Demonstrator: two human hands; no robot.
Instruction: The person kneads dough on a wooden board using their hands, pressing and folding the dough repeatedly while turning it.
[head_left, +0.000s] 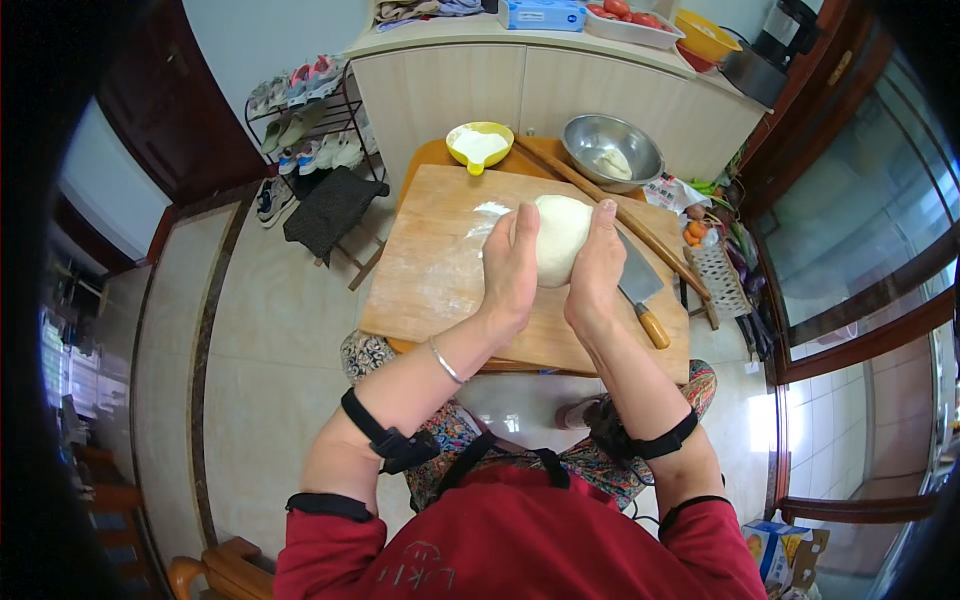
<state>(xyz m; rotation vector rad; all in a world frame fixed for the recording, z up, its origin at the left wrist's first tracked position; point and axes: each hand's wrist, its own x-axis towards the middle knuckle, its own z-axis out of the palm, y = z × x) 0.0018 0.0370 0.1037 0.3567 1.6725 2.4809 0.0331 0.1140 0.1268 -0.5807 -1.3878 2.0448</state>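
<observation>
A smooth, pale ball of dough (560, 241) is held between my two hands, over a wooden board (420, 300) dusted with white flour. My left hand (511, 262) presses on the dough's left side, and my right hand (598, 262) on its right side, both thumbs up. Right of my right hand, a cleaver (639, 271) with a wooden handle lies on the board, its blade partly hidden. A long wooden rolling pin (660, 251) lies slanting along the board's right part. Behind the board stand a yellow scoop of flour (480, 144) and a steel bowl (587, 142) with a piece of dough inside.
A woven basket (718, 277) and vegetables are at the right of the board. A stool with a dark cover (336, 214) and a shoe rack (341, 112) stand at the left. Beyond is a cabinet (442, 90), with a tray of tomatoes (634, 30) on top.
</observation>
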